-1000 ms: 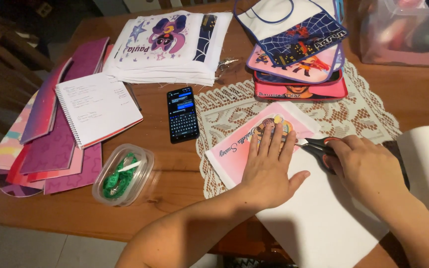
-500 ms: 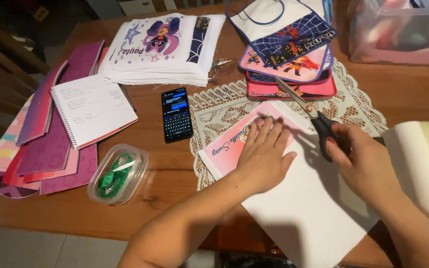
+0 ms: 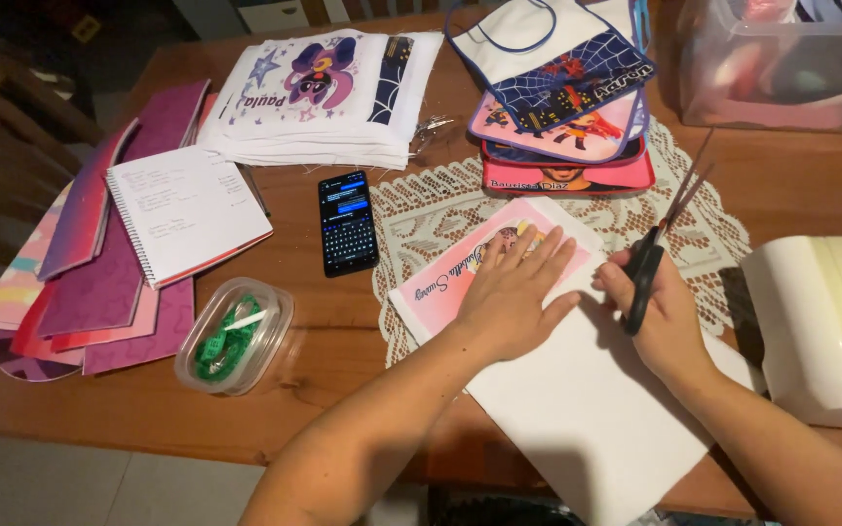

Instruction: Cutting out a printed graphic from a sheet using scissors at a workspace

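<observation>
**Inspector A:** Printed sheet: white, with a pink picture panel at its far end. It lies on the lace doily and hangs over the near edge of the worktop.

**Inspector B:** Left hand?

**Inspector A:** Flat on the sheet, fingers spread across the pink panel, gripping nothing.

**Inspector B:** Right hand?

**Inspector A:** Closed around the black handles of the scissors. Blades point up and away, tips above the doily, off the sheet. I cannot tell whether the blades are parted.

**Inspector B:** Surroundings?

**Inspector A:** A dark phone with a lit screen just left of the doily. A spiral notebook on a fan of pink and purple sheets. A clear lidded tub with green contents near the front edge. A stack of printed white fabric at the back, a pile of printed bibs beside it. A white machine at far right.
</observation>
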